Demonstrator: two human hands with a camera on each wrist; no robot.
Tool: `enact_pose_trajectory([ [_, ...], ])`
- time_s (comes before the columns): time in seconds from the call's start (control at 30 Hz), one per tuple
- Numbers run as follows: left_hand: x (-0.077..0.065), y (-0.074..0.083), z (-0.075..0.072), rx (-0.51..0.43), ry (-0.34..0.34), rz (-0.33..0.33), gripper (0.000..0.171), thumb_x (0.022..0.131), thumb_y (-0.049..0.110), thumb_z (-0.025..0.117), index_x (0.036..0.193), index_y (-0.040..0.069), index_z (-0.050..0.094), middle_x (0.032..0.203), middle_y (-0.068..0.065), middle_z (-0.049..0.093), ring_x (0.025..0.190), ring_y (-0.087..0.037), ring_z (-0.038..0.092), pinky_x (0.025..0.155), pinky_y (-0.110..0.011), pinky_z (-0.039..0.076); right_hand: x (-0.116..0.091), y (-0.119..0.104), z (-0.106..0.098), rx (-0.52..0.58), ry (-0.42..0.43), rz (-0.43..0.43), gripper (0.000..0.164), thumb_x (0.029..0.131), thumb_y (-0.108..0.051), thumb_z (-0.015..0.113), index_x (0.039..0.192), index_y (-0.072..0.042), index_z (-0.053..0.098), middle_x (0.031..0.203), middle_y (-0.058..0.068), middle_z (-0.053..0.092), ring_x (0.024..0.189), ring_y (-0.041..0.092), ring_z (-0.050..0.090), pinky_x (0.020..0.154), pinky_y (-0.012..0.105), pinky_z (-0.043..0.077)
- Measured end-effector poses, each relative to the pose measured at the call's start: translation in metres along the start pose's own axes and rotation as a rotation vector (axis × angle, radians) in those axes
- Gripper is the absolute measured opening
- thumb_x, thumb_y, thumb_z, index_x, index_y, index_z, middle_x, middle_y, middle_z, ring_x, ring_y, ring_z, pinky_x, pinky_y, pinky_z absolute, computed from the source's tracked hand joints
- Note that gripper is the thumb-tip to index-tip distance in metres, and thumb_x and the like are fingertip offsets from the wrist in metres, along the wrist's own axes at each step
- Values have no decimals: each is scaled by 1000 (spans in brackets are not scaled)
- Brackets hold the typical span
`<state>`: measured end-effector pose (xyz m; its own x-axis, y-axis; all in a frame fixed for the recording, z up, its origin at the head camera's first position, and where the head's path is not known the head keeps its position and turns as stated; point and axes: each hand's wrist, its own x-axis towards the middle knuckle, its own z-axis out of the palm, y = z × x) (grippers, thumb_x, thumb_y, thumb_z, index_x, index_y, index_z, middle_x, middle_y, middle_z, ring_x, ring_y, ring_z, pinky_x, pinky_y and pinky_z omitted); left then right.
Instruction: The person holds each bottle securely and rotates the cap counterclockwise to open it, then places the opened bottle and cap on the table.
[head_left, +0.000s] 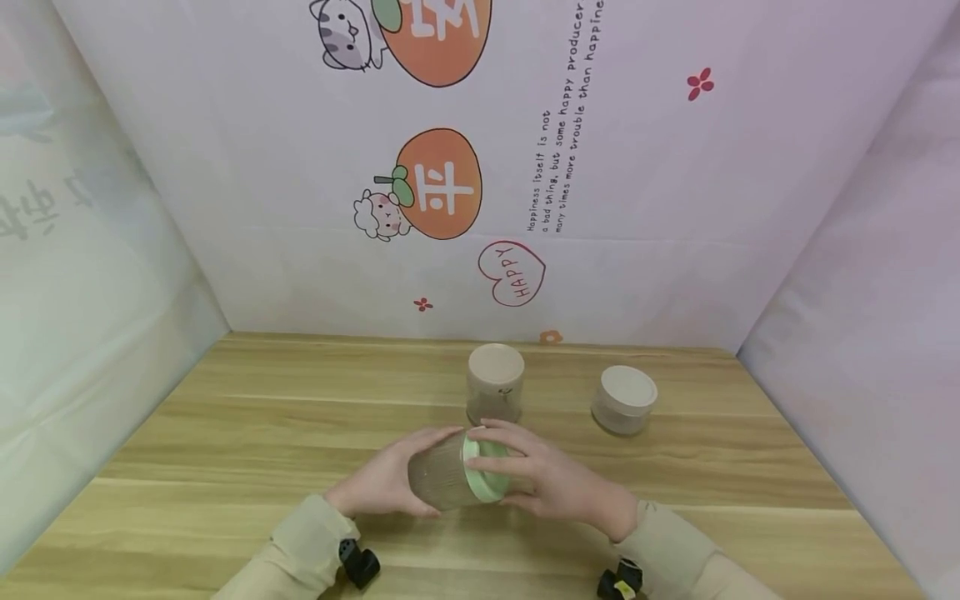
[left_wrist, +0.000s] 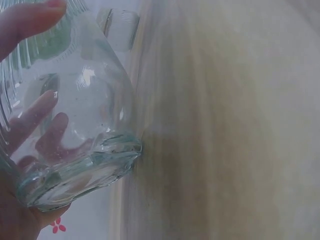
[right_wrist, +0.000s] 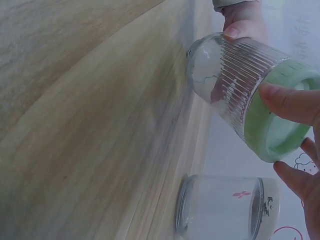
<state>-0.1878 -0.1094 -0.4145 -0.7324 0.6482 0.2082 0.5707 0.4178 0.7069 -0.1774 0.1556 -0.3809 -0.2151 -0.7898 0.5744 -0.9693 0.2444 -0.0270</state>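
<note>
A ribbed clear glass jar [head_left: 442, 477] with a light green lid [right_wrist: 260, 117] lies tilted between both hands, its lid toward the right. My left hand [head_left: 385, 477] grips the jar's body near its base, thumb on the near side and fingers round the far side. My right hand [head_left: 558, 477] holds the green lid by its rim, with fingers and thumb spread round it. In the left wrist view the jar's thick glass base [left_wrist: 82, 175] shows close up, and fingers are visible through the glass.
Just behind the hands stands a clear jar with a whitish lid [head_left: 496, 383]. Farther right is a shorter jar with a white lid [head_left: 625, 400]. The wooden table [head_left: 300, 400] meets a printed white backdrop [head_left: 637, 208] at the back, with white sheets at both sides.
</note>
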Motion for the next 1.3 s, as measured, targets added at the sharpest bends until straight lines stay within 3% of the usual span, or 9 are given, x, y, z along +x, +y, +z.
enact_pose_trajectory([
  [0.27,2,1,1,-8,-8,-27,99,61,18,88,146,25,36,141,-4,47,118,-25,50,91,-41,47,-1,0,-2,-24,-2,-16,72,59,-9,85,124,-17,58,133,13,50,121,39,50,95,46,49],
  [0.53,2,1,3,-12,9,-9,101,60,17,88,146,19,35,142,-6,46,120,-27,50,93,-43,46,-3,-2,-1,27,-17,82,77,59,-16,87,130,-17,56,144,15,40,131,35,38,99,47,46],
  [0.67,2,1,3,-15,7,6,101,60,16,88,146,18,35,142,-5,46,121,-25,49,96,-43,44,-3,-3,-1,143,28,225,75,65,-24,85,132,-12,54,146,19,35,131,33,37,98,50,45],
  [0.8,2,3,3,-14,15,4,101,59,15,88,146,20,36,141,-4,48,121,-24,49,97,-43,44,-1,-7,-2,315,84,450,66,74,-22,80,132,-7,52,138,20,43,120,33,48,89,46,52],
  [0.93,1,2,3,-1,21,10,101,58,15,88,145,17,37,141,-4,48,121,-24,49,97,-45,44,0,-9,0,426,84,637,62,80,-22,76,133,-5,50,130,17,50,110,32,55,81,43,56],
  [1.17,-1,0,4,4,14,9,101,60,18,88,146,21,35,141,-3,47,120,-24,49,95,-44,45,-1,-10,7,527,78,791,59,85,-26,71,133,1,48,122,19,55,102,32,56,72,25,56],
  [1.3,0,0,4,17,20,17,102,59,18,88,146,20,35,141,-3,48,119,-24,50,94,-43,46,2,-11,9,516,66,823,58,87,-30,68,132,0,49,119,17,58,98,30,57,71,27,55],
])
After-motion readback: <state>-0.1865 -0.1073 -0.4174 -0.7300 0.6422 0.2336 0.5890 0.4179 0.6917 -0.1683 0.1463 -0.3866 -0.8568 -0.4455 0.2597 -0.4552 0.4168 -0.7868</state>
